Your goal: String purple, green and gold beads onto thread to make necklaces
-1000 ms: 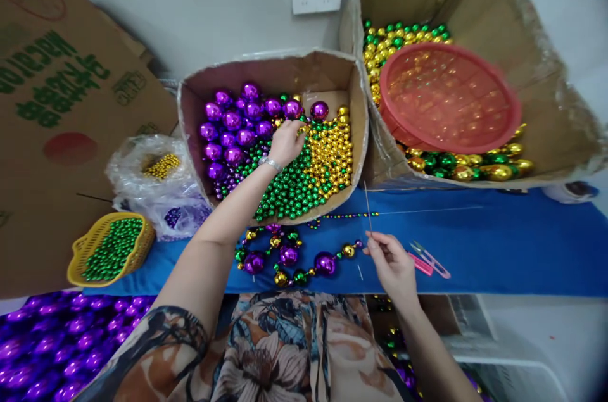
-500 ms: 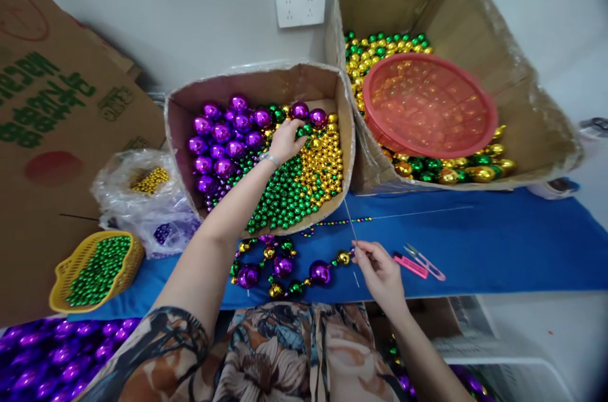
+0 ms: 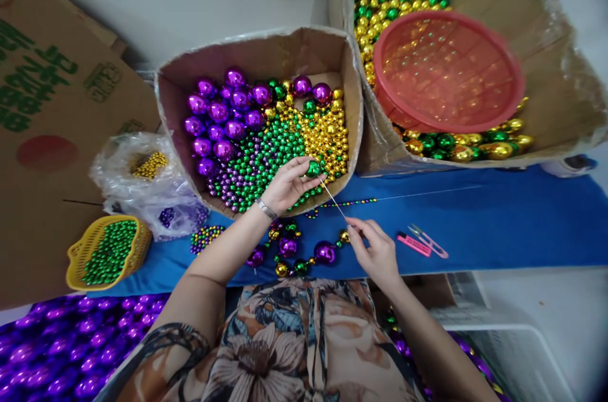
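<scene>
Over the front of the bead box point(image 3: 164, 104), my left hand point(image 3: 289, 187) pinches a large green bead point(image 3: 314, 168). My right hand point(image 3: 373, 248) is closed on a thin beading needle point(image 3: 335, 202), whose tip meets the green bead; whether it has entered the hole I cannot tell. From my right fingers a strand of purple, green and gold beads point(image 3: 325, 252) lies leftward on the blue cloth point(image 3: 456, 225). Inside the box are large purple balls point(image 3: 218, 112), small green beads point(image 3: 280, 136) and small gold beads point(image 3: 327, 130).
A taller carton point(image 3: 546, 22) at the right holds gold and green beads under a red plastic basket point(image 3: 449, 73). Pink-handled snips point(image 3: 430, 242) and a pink cutter point(image 3: 413, 244) lie right of my right hand. At the left are a yellow basket point(image 3: 78, 259) and plastic bags point(image 3: 118, 164).
My left hand has come back from the far part of the box toward me, bringing a green bead to the needle. My right hand has tilted the needle leftward. The view has shifted downward.
</scene>
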`<state>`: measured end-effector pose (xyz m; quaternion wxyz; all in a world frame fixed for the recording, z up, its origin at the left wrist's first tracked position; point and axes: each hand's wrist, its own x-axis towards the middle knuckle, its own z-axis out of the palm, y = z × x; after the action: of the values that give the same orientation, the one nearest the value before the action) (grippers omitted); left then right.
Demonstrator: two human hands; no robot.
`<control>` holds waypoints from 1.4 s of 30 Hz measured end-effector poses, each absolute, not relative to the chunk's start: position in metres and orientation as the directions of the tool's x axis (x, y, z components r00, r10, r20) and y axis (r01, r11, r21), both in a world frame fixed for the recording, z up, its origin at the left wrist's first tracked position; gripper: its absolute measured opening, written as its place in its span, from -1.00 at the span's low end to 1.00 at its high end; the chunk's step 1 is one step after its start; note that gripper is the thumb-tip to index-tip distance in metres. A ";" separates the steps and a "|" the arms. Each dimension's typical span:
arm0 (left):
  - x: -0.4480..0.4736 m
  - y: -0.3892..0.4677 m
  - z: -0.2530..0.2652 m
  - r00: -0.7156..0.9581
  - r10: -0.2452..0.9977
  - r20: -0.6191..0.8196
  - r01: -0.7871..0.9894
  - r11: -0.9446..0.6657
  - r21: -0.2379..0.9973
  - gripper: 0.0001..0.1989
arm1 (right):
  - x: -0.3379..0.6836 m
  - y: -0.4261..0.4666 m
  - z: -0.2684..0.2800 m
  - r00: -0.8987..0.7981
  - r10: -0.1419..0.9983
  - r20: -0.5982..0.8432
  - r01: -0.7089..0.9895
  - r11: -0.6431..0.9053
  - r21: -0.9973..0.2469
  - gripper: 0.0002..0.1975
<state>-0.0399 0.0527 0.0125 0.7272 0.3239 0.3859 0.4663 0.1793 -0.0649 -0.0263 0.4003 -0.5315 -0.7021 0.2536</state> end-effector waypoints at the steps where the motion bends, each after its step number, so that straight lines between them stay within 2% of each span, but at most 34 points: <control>1: -0.040 0.050 0.011 0.257 0.933 -0.254 -0.423 0.344 0.838 -0.81 | 0.179 -0.066 -0.026 -0.116 0.950 0.290 0.552 0.305 -0.776 -0.77; 4: -0.038 0.045 0.007 0.237 0.945 -0.225 -0.414 0.307 0.857 -0.80 | 0.180 -0.068 -0.027 -0.125 0.949 0.288 0.569 0.307 -0.763 -0.77; 6: -0.035 0.043 0.005 0.196 0.952 -0.234 -0.452 0.300 0.840 -0.86 | 0.180 -0.070 -0.028 -0.137 0.947 0.290 0.572 0.315 -0.758 -0.78; 13: -0.026 0.038 0.007 0.117 0.931 -0.345 -0.650 0.334 0.682 -0.89 | 0.177 -0.073 -0.027 -0.162 0.938 0.307 0.594 0.341 -0.728 -0.79; 22: -0.022 0.031 0.005 0.092 0.941 -0.325 -0.609 0.312 0.729 -0.87 | 0.177 -0.076 -0.024 -0.172 0.934 0.314 0.616 0.351 -0.706 -0.79; 33: -0.017 0.022 0.013 0.112 0.901 -0.418 -0.757 0.350 0.552 -0.82 | 0.177 -0.081 -0.024 -0.177 0.914 0.365 0.659 0.386 -0.646 -0.81; 42: -0.014 0.020 0.012 0.133 0.854 -0.504 -0.782 0.403 0.475 -0.85 | 0.177 -0.083 -0.023 -0.175 0.919 0.354 0.636 0.380 -0.672 -0.81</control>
<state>-0.0141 0.0203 0.0122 0.7512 0.0482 0.3701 0.5445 0.1769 -0.0833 -0.0230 0.3724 -0.5232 -0.7426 0.1900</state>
